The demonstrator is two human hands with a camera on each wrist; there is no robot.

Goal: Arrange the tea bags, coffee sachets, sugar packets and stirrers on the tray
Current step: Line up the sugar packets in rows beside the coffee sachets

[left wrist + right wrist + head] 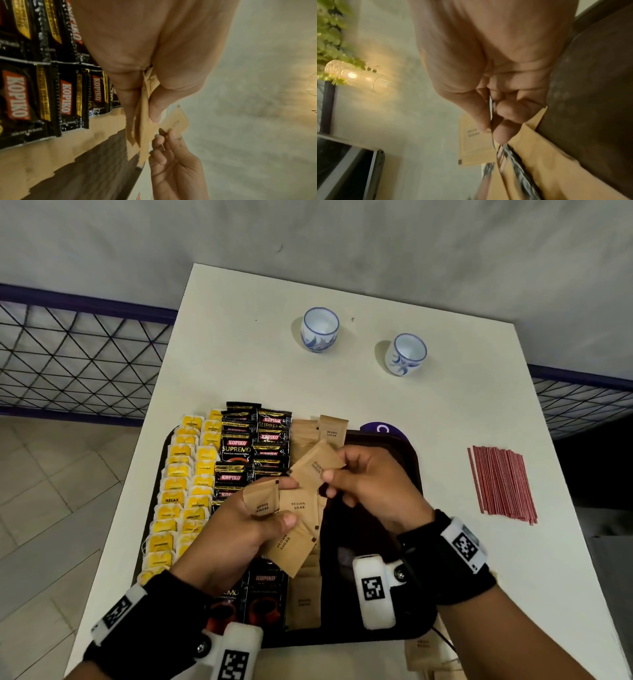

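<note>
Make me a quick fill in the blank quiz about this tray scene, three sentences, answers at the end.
1. The right hand pinches one brown ____ packet above the tray.
2. The red stirrers lie on the ____, not on the tray.
3. Far from the tray stand ____ blue-and-white cups.

Missing words: sugar; table; two

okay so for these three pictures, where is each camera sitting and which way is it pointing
Head: worn on the head, looking forward and down at the tray on the white table; both hands and wristbands show.
Left wrist: looks along the left hand, which grips brown sugar packets, coffee sachets beside it; the right hand shows too.
Right wrist: looks along the right hand, which pinches one sugar packet, towards the wall.
Shared: all three show sugar packets; the head and left wrist views show both hands.
</note>
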